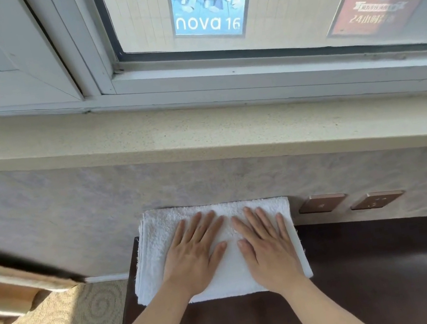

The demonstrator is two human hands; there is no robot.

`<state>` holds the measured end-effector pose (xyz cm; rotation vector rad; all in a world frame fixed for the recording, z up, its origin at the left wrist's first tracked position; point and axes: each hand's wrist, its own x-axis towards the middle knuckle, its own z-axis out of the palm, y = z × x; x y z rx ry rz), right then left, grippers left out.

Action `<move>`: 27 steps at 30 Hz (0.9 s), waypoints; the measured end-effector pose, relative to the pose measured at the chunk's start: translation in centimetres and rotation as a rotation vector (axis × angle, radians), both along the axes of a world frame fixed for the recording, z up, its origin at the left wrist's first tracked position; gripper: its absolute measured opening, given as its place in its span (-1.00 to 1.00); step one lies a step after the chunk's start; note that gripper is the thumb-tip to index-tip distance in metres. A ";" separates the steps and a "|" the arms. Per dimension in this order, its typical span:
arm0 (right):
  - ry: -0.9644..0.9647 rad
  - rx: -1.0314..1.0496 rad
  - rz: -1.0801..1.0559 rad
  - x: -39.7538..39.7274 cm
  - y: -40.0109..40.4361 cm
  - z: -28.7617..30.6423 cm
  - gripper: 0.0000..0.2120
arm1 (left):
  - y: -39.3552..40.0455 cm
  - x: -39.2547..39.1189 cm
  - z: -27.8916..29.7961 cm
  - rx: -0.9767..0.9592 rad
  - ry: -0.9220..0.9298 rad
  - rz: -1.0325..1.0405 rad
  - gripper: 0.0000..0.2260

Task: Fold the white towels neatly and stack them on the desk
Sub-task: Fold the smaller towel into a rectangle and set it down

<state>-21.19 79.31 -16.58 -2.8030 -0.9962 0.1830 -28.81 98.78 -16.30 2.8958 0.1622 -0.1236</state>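
From the head view, I am laying both hands flat, fingers straight and slightly spread, gripping nothing: my left hand (pixel 194 253) and right hand (pixel 266 243) are pressing side by side on the white towels (pixel 158 245), I judge to flatten the folds so the pile is sitting square. The stack is resting at the far left corner of the dark worktop (pixel 381 260), its far edge against the wall, its left side overhanging the worktop's left edge. It is looking thick and nubbly, with several layered edges showing along its left side.
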 end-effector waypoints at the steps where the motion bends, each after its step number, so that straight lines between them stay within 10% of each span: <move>1: -0.004 0.006 -0.013 -0.2 -0.3 -0.1 -0.45 | 0.5 -0.5 -0.2 0.031 -0.004 0.011 -0.46; 8: -0.023 0.001 -0.362 -1.4 0.1 0.6 -0.35 | 4.1 -2.6 -0.2 0.082 0.019 0.195 -0.43; 15: -0.017 0.004 -0.034 -1.7 4.5 0.7 -0.45 | 1.6 -1.4 -0.2 0.026 -0.006 0.060 -0.44; 27: -0.032 -0.074 -0.350 -0.4 0.6 1.9 -0.30 | 4.8 -2.7 1.0 0.073 0.020 0.230 -0.39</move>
